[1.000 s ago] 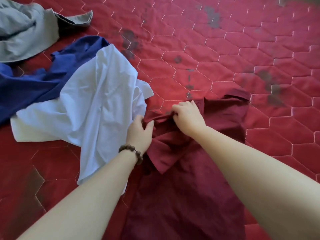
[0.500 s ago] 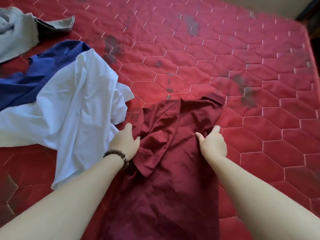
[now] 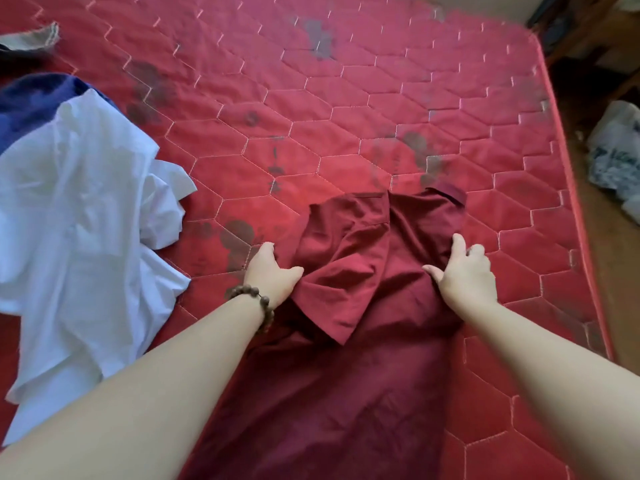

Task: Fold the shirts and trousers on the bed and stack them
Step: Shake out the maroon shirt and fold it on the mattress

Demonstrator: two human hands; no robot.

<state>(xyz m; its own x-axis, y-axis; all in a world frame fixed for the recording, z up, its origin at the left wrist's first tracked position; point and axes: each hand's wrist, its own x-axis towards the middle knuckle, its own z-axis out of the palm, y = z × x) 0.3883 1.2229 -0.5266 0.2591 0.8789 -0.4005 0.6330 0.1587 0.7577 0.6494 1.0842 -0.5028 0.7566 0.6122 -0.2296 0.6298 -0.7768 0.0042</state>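
Left hand (image 3: 272, 277) pinches the maroon shirt's (image 3: 349, 375) left edge, thumb on top; right hand (image 3: 465, 275) curls round its right edge. The shirt lies flat on the red mattress (image 3: 346, 109). A white shirt (image 3: 79, 237) lies left, apart; bare quilt beyond the collar.

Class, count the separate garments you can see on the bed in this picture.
4: maroon shirt under both hands, white shirt at left, blue garment behind it, grey garment at top-left edge. More may lie outside the frame.

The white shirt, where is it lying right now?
In the head view, the white shirt lies crumpled on the red mattress, left of the maroon shirt, partly over a blue garment.
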